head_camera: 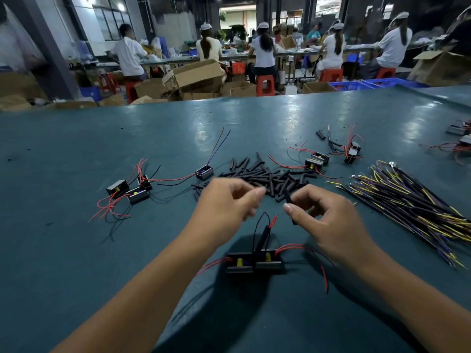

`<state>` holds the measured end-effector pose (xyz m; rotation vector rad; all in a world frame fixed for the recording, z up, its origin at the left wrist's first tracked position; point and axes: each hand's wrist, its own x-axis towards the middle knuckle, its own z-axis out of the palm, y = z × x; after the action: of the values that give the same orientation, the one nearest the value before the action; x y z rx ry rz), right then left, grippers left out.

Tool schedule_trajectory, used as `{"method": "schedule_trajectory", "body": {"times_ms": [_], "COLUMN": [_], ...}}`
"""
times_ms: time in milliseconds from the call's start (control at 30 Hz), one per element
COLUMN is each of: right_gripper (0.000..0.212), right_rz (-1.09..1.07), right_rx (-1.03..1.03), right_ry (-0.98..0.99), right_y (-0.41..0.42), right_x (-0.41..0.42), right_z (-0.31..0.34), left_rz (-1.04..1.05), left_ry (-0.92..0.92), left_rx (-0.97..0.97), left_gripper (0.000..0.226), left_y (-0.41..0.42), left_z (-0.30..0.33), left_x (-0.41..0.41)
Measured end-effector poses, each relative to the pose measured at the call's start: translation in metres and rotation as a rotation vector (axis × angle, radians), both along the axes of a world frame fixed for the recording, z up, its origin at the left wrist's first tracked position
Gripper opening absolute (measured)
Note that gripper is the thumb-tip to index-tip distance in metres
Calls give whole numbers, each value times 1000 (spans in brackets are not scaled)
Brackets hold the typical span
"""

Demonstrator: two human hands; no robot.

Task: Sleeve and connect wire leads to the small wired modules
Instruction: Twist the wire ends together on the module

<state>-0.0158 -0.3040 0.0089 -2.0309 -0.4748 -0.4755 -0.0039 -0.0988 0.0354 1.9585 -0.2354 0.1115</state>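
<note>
Wide teal workbench (pixel 76 250), busy with parts. Off to the right, a fanned bundle of yellow-and-purple wire leads (pixel 413 207); dead centre, a heap of black sleeve tubes (pixel 267 174); left of that, a cluster of small wired modules (pixel 130 189) trailing red leads. Close in, between the forearms, two modules side by side (pixel 253 262), one red lead (pixel 274 220) standing up through a sleeve. Right hand (pixel 328 217) pinching a single black sleeve piece (pixel 290 205), tilted. Left hand (pixel 226 205) curled, fingertips together, possibly on a thin wire, hard to tell through blur. Sleeving step under way, by the look of it. Next up, likely: lining the tube's mouth with a bare lead end and sliding it down, a job for steady fingers.
</note>
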Motion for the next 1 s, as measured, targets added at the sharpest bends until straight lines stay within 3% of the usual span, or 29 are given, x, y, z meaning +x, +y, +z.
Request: {"method": "schedule_trajectory", "body": {"times_ms": [100,167,233,433,667,1000], "right_gripper": [13,32,35,22,43,22], "right_rz": [22,65,89,-42,50,62], "right_rx": [-48,-184,-345,-355,-372,-464], "right_ry": [54,79,79,2,-191,-309], "right_y": [2,4,7,4,1,-6], "right_x": [1,1,1,6,-1,1], "right_z": [-3,-7,-11,-7,7,8], "left_rz": [-38,-94,-128,-143,-197,-257], "left_ry": [166,249,284,196,26,1], "left_rx": [153,118,46,-91,-20,3], "left_gripper": [37,42,39,10,20,22], "left_y": [2,-2,-5,-8,-9,-9], "left_z": [-14,-18,-20,-28,-33,-33], "left_x": [-9,-11,-10,-10,-17,-21]}}
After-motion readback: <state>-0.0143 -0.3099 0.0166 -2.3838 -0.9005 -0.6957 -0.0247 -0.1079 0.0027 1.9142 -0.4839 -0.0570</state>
